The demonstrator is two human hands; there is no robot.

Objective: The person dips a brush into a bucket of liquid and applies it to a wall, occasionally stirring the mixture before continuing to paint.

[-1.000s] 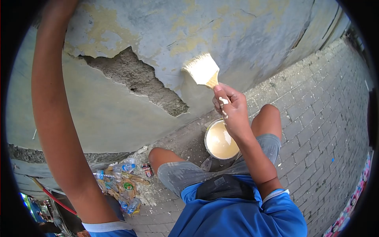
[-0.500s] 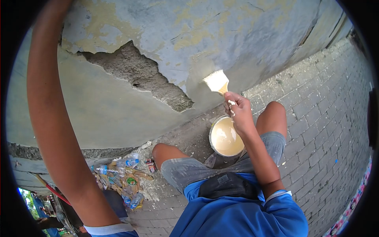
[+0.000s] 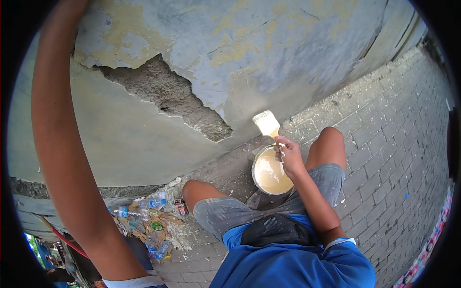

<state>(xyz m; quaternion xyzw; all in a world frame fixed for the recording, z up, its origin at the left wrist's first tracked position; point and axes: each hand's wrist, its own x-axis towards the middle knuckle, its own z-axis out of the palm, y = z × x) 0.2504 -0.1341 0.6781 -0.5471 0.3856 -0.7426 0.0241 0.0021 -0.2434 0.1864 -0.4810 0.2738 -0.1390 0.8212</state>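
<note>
My right hand is closed round the handle of a wide paintbrush, whose bristles are coated in cream paint and point up toward the wall. Just below that hand stands a round bucket between my knees, part-filled with cream paint. The wall has patchy blue-grey and yellowish paint, with a jagged broken patch baring rough grey material. My left arm reaches up along the left side; its hand lies beyond the top edge of the picture.
Plastic bottles and dry leaf litter lie at the wall's foot on the left. Grey paving bricks stretch out to the right, speckled with pale bits along the wall. A red handle-like rod shows at lower left.
My right hand has brought the paintbrush down and slightly away from the wall, closer to the bucket. The left arm has hardly shifted.
</note>
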